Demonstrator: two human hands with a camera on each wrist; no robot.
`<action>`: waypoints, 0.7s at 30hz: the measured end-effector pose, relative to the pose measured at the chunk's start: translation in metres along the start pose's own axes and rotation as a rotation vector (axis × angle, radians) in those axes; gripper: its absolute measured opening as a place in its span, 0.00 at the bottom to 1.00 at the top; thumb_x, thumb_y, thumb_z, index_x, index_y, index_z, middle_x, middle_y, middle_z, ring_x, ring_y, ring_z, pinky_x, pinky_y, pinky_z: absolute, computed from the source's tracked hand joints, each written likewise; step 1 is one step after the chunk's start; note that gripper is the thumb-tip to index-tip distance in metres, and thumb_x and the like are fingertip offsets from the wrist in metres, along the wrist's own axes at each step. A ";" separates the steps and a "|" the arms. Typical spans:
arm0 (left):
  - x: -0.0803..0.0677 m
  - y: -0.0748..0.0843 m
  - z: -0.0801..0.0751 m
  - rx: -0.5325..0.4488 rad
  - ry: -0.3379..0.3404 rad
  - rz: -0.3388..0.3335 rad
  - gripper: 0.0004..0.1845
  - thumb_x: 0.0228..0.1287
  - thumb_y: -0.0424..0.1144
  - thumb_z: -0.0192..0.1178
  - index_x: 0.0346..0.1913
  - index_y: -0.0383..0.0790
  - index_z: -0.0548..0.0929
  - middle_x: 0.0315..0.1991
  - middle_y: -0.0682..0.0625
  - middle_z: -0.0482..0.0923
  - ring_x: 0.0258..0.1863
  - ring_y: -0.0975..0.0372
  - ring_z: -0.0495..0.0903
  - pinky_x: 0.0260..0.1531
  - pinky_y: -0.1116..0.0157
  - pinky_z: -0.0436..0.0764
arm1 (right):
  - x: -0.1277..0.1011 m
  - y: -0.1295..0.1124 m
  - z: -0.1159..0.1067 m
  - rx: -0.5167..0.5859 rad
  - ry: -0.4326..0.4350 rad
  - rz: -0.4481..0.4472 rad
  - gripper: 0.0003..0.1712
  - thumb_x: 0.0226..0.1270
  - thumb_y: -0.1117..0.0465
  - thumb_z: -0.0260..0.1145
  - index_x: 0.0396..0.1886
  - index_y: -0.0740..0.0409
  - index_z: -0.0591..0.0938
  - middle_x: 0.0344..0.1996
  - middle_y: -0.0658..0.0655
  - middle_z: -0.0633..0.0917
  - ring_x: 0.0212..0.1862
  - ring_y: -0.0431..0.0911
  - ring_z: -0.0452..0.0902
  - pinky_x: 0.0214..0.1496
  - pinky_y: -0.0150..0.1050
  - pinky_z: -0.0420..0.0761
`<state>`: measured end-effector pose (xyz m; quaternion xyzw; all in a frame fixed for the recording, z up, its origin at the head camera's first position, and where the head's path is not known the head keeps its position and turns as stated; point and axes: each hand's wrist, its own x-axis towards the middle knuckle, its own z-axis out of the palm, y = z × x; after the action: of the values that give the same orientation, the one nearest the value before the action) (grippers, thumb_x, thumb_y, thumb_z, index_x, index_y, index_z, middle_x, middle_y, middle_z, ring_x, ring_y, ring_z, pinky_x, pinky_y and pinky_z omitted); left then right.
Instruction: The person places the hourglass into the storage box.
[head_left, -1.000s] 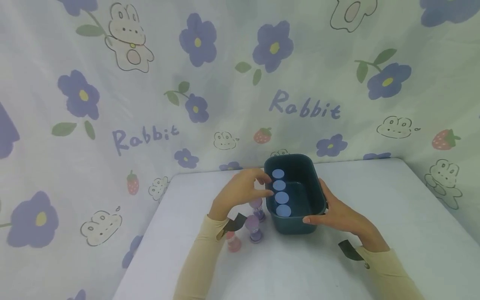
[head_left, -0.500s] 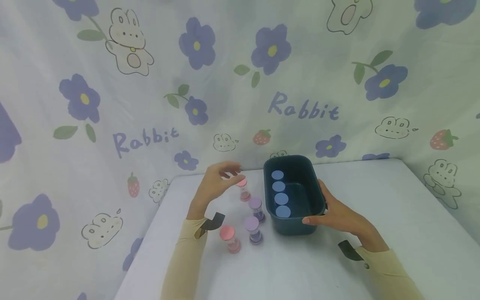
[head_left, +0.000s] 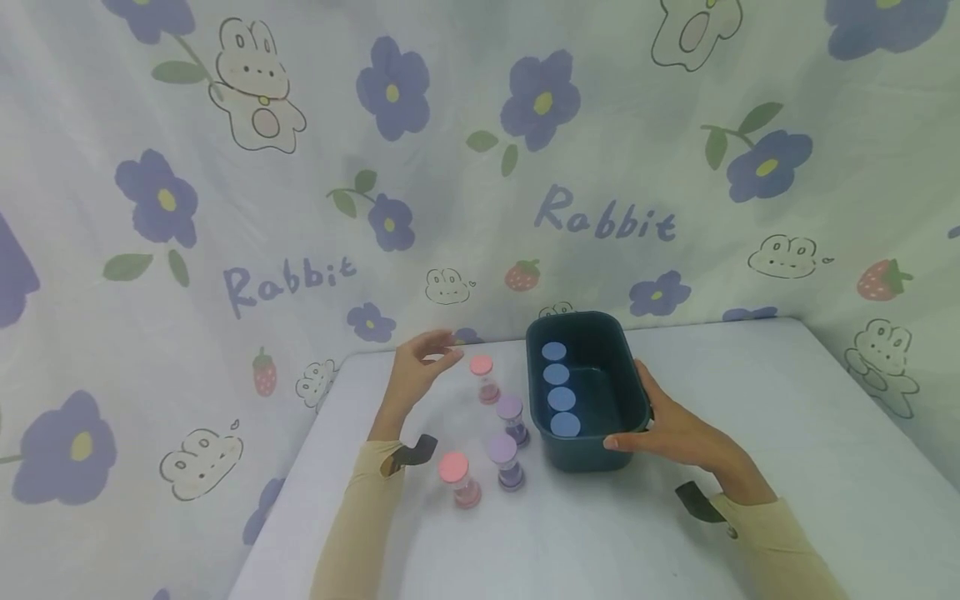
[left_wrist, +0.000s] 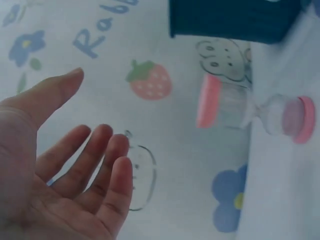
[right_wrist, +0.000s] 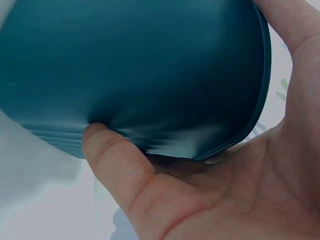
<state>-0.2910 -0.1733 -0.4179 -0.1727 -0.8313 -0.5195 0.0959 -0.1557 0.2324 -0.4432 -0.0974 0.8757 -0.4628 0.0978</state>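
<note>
A dark teal plastic bin [head_left: 588, 454] stands toward the back of the table. Along its left inner side is a row of several blue round caps [head_left: 561, 399]; what lies under them is hidden. My right hand [head_left: 678, 429] grips the bin's near right corner, its thumb [right_wrist: 117, 155] pressed against the outer wall. Holding nothing, my left hand [head_left: 415, 373] hovers with loosely bent fingers [left_wrist: 80, 170], left of a pink hourglass [head_left: 484, 380]. Nearer me, two purple hourglasses [head_left: 507, 462] and another pink hourglass [head_left: 460, 481] stand upright left of the bin.
A white cloth covers the table [head_left: 585, 542]. Behind it hangs a curtain [head_left: 450, 167] printed with rabbits, flowers and strawberries, close to the table's back edge.
My left hand has drawn back from the bin's left rim to the left, past the far pink hourglass, uncovering the hourglasses. My right hand keeps its grip on the bin.
</note>
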 end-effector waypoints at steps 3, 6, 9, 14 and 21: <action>0.001 -0.014 0.003 -0.001 0.016 -0.007 0.26 0.61 0.44 0.75 0.61 0.42 0.84 0.56 0.42 0.87 0.54 0.49 0.85 0.51 0.61 0.85 | 0.000 0.000 0.000 -0.002 -0.001 0.005 0.78 0.55 0.39 0.78 0.84 0.49 0.29 0.84 0.70 0.40 0.79 0.76 0.46 0.68 0.81 0.63; 0.001 -0.024 0.007 0.001 0.022 -0.029 0.27 0.60 0.45 0.76 0.61 0.41 0.83 0.55 0.41 0.86 0.54 0.48 0.85 0.53 0.60 0.86 | 0.000 -0.001 0.000 -0.010 -0.001 0.016 0.79 0.55 0.38 0.78 0.84 0.49 0.28 0.84 0.70 0.41 0.79 0.77 0.47 0.68 0.81 0.64; 0.000 -0.031 0.011 0.004 0.010 -0.067 0.30 0.60 0.45 0.76 0.64 0.40 0.82 0.55 0.39 0.85 0.55 0.47 0.85 0.55 0.57 0.86 | 0.000 -0.002 0.000 -0.012 -0.003 0.026 0.79 0.54 0.37 0.78 0.84 0.49 0.28 0.84 0.70 0.40 0.79 0.77 0.46 0.68 0.81 0.64; 0.000 -0.042 0.017 0.014 -0.030 -0.105 0.33 0.60 0.45 0.76 0.66 0.35 0.80 0.57 0.35 0.84 0.57 0.46 0.85 0.58 0.53 0.85 | 0.000 -0.003 0.000 -0.013 -0.003 0.029 0.79 0.54 0.37 0.78 0.84 0.49 0.28 0.84 0.70 0.40 0.79 0.77 0.46 0.68 0.81 0.63; 0.000 -0.052 0.025 -0.019 -0.065 -0.106 0.33 0.58 0.42 0.77 0.65 0.33 0.80 0.57 0.34 0.84 0.58 0.45 0.84 0.61 0.54 0.85 | 0.000 -0.004 0.000 -0.012 -0.011 0.032 0.79 0.55 0.37 0.77 0.84 0.49 0.28 0.84 0.70 0.40 0.79 0.77 0.46 0.68 0.80 0.64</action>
<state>-0.3110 -0.1712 -0.4720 -0.1460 -0.8369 -0.5261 0.0394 -0.1554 0.2304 -0.4397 -0.0864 0.8794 -0.4552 0.1094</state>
